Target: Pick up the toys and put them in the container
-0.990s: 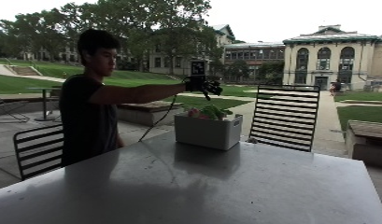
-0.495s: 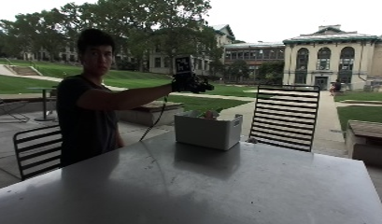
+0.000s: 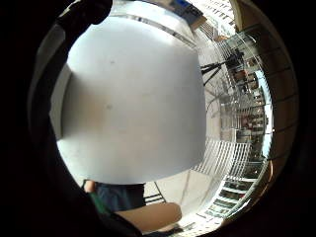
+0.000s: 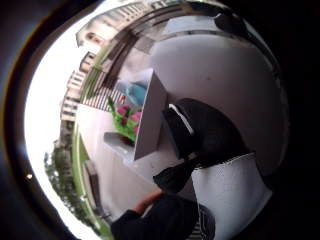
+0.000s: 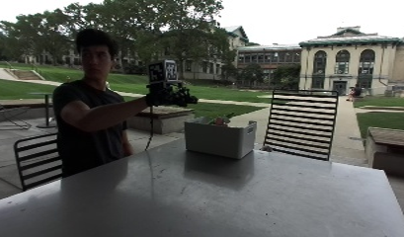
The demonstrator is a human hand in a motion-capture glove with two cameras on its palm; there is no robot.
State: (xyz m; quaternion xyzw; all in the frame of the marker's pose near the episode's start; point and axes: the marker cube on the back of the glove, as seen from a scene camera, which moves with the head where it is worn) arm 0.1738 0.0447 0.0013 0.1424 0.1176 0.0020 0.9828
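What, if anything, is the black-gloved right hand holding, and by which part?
Nothing that shows: the black-gloved right hand is raised in the air, beside and above the white plastic container, with no toy visible in it. Whether its fingers are curled cannot be told.

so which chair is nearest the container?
The slatted chair across the table, just beside the white container. The other chair stands by the person, farther off.

One table (image 5: pixel 254 197), one white container (image 5: pixel 219 138), perhaps several toys (image 4: pixel 127 119) inside, two slatted chairs (image 5: pixel 302 123)
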